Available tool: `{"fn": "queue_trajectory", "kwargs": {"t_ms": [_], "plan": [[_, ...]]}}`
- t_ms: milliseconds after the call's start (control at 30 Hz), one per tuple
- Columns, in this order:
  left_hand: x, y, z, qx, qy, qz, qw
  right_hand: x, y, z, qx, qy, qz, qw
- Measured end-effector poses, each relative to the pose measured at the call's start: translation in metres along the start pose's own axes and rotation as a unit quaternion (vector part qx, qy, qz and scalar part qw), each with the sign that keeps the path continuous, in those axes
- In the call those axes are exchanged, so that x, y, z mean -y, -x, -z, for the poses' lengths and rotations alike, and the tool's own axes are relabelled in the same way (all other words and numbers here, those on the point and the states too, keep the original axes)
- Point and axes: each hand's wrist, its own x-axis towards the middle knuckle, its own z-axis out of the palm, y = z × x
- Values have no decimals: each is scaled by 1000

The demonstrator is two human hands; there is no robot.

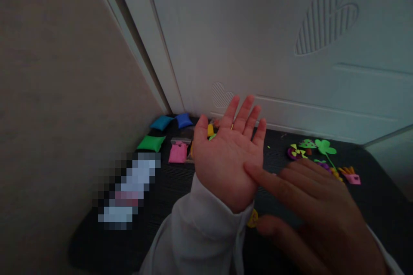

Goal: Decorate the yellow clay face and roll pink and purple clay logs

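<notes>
My left hand [229, 154] is held up over the dark table, palm towards me and fingers spread, with nothing in it. The index fingertip of my right hand [318, 206] touches, or nearly touches, the left palm below the little finger. That hand's thumb stands apart and its other fingers are partly bent; no object shows in it. Below the right thumb lies a small round yellow piece [253, 218], partly covered by my left sleeve. Behind my left hand, a yellow piece [210, 129] and other small items are mostly hidden.
On the black table [155, 223] lie a green packet [151, 143], a teal packet [161, 123], a blue packet [183, 120] and a pink bag [178, 151]. Right are a green clover shape [325, 146], a purple-and-yellow piece [296, 152] and a pink fries-like piece [351, 176]. A white panel [258, 43] stands behind.
</notes>
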Motion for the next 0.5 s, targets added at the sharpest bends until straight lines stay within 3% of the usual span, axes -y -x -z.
{"fn": "queue_trajectory", "kwargs": {"t_ms": [500], "plan": [[0, 0, -1, -49, 27, 10, 998, 4, 1, -2, -5, -16, 11, 1000]]}}
